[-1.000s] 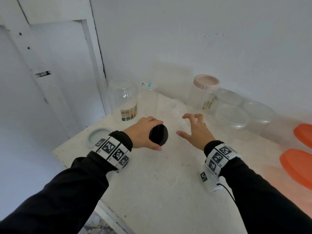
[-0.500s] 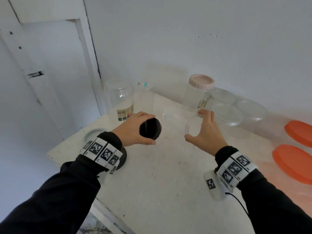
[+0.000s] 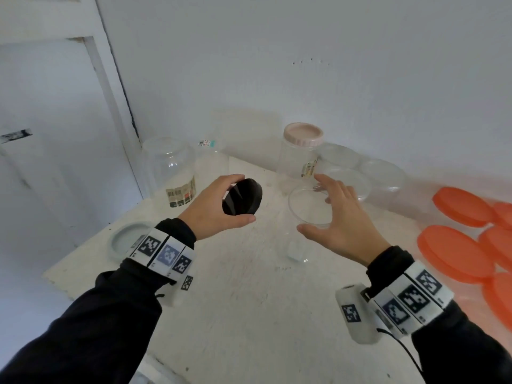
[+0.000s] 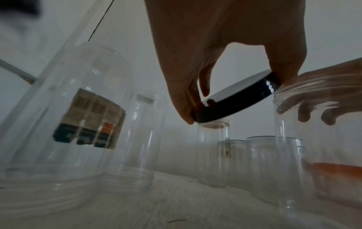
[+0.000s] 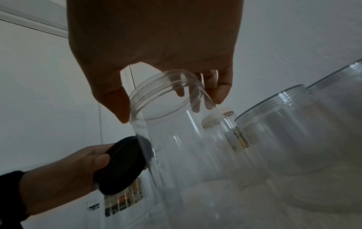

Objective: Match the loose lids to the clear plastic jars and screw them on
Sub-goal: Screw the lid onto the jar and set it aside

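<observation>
My left hand (image 3: 243, 198) pinches a round black lid (image 3: 242, 200) by its edge between thumb and fingers and holds it tilted in the air. Just to its right, my right hand (image 3: 309, 203) grips the threaded rim of an open clear jar (image 3: 309, 214) from above. In the left wrist view the black lid (image 4: 235, 102) sits right beside the jar's mouth (image 4: 293, 93), near its rim. The right wrist view shows the jar (image 5: 176, 139) leaning slightly, with the lid (image 5: 121, 165) lower on its left.
At the back stand a clear jar with a pink lid (image 3: 303, 134), a labelled jar upside down (image 3: 169, 173) and several wide open jars (image 3: 382, 176). Orange lids (image 3: 457, 250) lie at the right. A pale lid (image 3: 124, 239) sits by the table's left edge.
My right hand reached forward and took hold of the clear jar's rim. My left hand raised the black lid and brought it closer to the jar's mouth.
</observation>
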A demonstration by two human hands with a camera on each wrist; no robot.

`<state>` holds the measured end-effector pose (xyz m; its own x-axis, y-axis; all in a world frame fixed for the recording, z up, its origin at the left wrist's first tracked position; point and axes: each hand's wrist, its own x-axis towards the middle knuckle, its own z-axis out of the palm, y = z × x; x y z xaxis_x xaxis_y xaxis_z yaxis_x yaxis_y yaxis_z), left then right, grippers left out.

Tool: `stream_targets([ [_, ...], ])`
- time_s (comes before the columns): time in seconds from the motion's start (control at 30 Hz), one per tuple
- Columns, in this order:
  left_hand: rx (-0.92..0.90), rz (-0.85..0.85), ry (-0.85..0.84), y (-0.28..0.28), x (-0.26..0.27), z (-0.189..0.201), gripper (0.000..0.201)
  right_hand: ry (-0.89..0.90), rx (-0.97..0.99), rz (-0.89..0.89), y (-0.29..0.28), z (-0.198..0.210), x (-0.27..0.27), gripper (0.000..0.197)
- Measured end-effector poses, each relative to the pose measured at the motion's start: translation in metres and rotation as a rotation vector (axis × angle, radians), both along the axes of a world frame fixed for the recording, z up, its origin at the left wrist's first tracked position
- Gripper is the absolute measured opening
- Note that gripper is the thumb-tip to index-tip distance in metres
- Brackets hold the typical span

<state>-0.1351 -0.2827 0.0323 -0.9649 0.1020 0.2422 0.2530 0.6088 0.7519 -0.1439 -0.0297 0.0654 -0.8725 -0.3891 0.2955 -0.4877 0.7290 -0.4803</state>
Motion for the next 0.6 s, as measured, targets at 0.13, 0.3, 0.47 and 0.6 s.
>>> stream_targets([
  [0.13, 0.088, -0.045, 0.036, 0.008, -0.003, 0.004, 0.082, -0.082, -0.140, 0.004, 0.001, -0.006, -0.004, 0.098],
  [0.3, 0.160, -0.101, 0.092, 0.018, -0.007, 0.012, 0.070, -0.186, -0.285, -0.018, 0.004, -0.027, -0.011, 0.108],
  [0.47, 0.218, -0.155, 0.116, 0.031, -0.013, 0.015, 0.068, -0.355, -0.459, -0.056, 0.007, -0.042, -0.013, 0.087],
  [0.6, 0.165, -0.219, 0.161, 0.049, -0.019, 0.021, 0.064, -0.389, -0.490, -0.059, 0.008, -0.047, -0.015, 0.077],
])
